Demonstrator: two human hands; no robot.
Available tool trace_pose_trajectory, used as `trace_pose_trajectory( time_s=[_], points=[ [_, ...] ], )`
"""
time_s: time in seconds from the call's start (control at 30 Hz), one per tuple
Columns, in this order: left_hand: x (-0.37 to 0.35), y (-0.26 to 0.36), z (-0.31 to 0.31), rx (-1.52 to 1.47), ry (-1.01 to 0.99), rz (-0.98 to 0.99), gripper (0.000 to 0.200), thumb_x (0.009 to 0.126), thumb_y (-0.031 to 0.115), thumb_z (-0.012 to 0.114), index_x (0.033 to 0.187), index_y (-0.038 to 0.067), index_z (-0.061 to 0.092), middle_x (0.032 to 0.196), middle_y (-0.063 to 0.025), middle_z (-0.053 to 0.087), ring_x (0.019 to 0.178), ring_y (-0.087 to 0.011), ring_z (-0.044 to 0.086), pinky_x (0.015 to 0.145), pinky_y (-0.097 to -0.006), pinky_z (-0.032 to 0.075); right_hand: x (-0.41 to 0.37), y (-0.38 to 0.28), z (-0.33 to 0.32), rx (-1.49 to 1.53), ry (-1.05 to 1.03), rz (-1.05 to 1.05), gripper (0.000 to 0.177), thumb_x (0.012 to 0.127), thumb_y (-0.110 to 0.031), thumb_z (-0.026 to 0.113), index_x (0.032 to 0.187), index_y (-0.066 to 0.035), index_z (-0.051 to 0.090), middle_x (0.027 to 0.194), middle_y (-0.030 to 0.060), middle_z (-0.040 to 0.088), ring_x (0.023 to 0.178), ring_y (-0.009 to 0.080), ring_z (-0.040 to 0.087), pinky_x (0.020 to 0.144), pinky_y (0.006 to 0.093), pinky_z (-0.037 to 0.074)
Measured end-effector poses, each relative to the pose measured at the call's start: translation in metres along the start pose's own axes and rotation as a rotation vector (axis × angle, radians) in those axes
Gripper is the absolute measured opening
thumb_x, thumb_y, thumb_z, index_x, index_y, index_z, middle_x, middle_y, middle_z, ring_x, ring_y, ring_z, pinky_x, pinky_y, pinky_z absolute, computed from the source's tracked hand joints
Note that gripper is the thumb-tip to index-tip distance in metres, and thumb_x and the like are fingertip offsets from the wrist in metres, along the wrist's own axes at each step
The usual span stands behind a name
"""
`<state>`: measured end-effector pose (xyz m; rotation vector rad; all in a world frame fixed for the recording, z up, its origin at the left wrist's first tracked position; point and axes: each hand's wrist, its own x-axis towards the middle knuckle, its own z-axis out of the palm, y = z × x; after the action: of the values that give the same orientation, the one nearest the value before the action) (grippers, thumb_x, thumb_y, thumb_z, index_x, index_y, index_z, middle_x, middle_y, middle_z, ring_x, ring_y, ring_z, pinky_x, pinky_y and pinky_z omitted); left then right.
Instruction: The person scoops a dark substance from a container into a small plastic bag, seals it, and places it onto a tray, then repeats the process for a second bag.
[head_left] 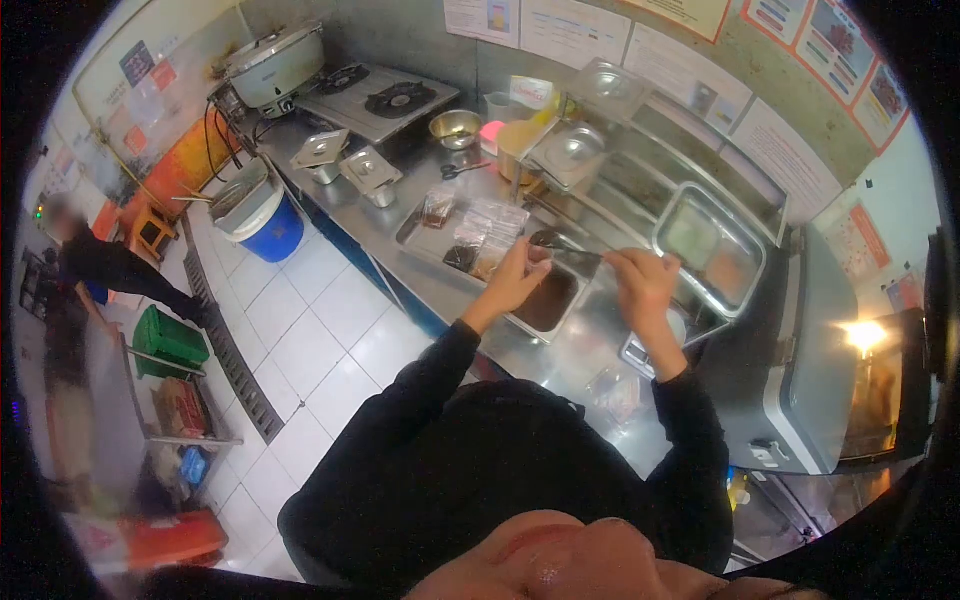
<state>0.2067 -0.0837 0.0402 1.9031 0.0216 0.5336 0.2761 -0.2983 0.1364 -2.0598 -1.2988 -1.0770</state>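
Over a steel pan of dark brown food [547, 300], my left hand [515, 278] has its fingers closed on a small clear bag [537, 256]. My right hand [643, 285] grips the handle of a spoon [570, 247], whose dark bowl end is at the bag's mouth. Left of the pan, a steel tray [415, 232] bears several small clear packets of dark food [438, 207]. A small scale [637, 350] stands on the counter by my right wrist. Some clear plastic bags [613, 392] lie in front of it.
A tray with clear-wrapped contents [745, 290] stands at the right. Lidded steel containers [370, 170], scissors [462, 171], a steel bowl [455, 130], a stove [395, 98] and a cooker [275, 70] are further back. A blue bucket [272, 228] and another person [110, 262] are at the left.
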Motion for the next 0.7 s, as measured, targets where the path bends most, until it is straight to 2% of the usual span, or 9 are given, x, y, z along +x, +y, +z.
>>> trace_pose_trajectory(
  time_s=[0.17, 0.33, 0.43, 0.53, 0.63, 0.7],
  points=[
    [-0.001, -0.017, 0.006, 0.065, 0.005, 0.068, 0.049, 0.088, 0.024, 0.060, 0.123, -0.002, 0.039, 0.110, -0.0176, 0.058, 0.101, -0.0277, 0.057, 0.084, -0.0357, 0.044, -0.015, -0.003, 0.004, 0.004, 0.015, 0.044, 0.025, 0.069, -0.003, 0.068, 0.091, -0.015, 0.069, 0.084, -0.0025, 0.062, 0.070, 0.0150, 0.053, 0.069, 0.0340, 0.029],
    [-0.006, 0.002, 0.000, 0.066, -0.046, 0.052, 0.041, 0.091, 0.027, 0.059, 0.117, 0.001, 0.041, 0.108, -0.0158, 0.057, 0.100, -0.0265, 0.056, 0.082, -0.0359, 0.044, -0.021, -0.005, 0.007, 0.037, 0.054, 0.115, 0.021, 0.071, -0.003, 0.068, 0.089, -0.015, 0.070, 0.084, -0.0012, 0.064, 0.073, 0.0156, 0.055, 0.070, 0.0328, 0.029],
    [-0.014, 0.004, 0.001, 0.024, 0.036, 0.039, 0.037, 0.091, 0.026, 0.059, 0.114, 0.002, 0.043, 0.104, -0.0149, 0.057, 0.098, -0.0258, 0.056, 0.081, -0.0351, 0.044, -0.021, -0.008, 0.001, 0.056, 0.064, 0.168, 0.017, 0.075, -0.005, 0.068, 0.090, -0.014, 0.070, 0.084, 0.0008, 0.065, 0.072, 0.0166, 0.056, 0.070, 0.0317, 0.030],
    [-0.019, 0.006, -0.001, 0.061, 0.068, 0.081, 0.035, 0.090, 0.024, 0.059, 0.113, 0.002, 0.044, 0.105, -0.0150, 0.056, 0.095, -0.0246, 0.056, 0.080, -0.0337, 0.043, -0.027, -0.015, 0.002, 0.201, -0.007, 0.363, 0.012, 0.078, -0.009, 0.068, 0.090, -0.012, 0.071, 0.083, 0.0022, 0.065, 0.068, 0.0159, 0.055, 0.073, 0.0299, 0.030],
    [-0.023, 0.007, -0.001, 0.138, 0.022, 0.060, 0.033, 0.090, 0.021, 0.059, 0.112, 0.003, 0.045, 0.105, -0.0143, 0.055, 0.095, -0.0243, 0.054, 0.080, -0.0342, 0.042, -0.033, -0.014, 0.009, 0.434, -0.092, 0.538, 0.011, 0.081, -0.012, 0.068, 0.091, -0.009, 0.071, 0.083, 0.0054, 0.066, 0.067, 0.0170, 0.057, 0.075, 0.0298, 0.037],
    [-0.025, 0.002, -0.002, 0.187, 0.062, 0.129, 0.034, 0.089, 0.022, 0.060, 0.112, 0.003, 0.044, 0.104, -0.0137, 0.054, 0.095, -0.0237, 0.053, 0.081, -0.0337, 0.041, -0.035, -0.009, 0.014, 0.527, -0.095, 0.696, 0.012, 0.081, -0.013, 0.067, 0.091, -0.008, 0.072, 0.083, 0.0080, 0.067, 0.069, 0.0186, 0.059, 0.073, 0.0299, 0.042]
  ],
)
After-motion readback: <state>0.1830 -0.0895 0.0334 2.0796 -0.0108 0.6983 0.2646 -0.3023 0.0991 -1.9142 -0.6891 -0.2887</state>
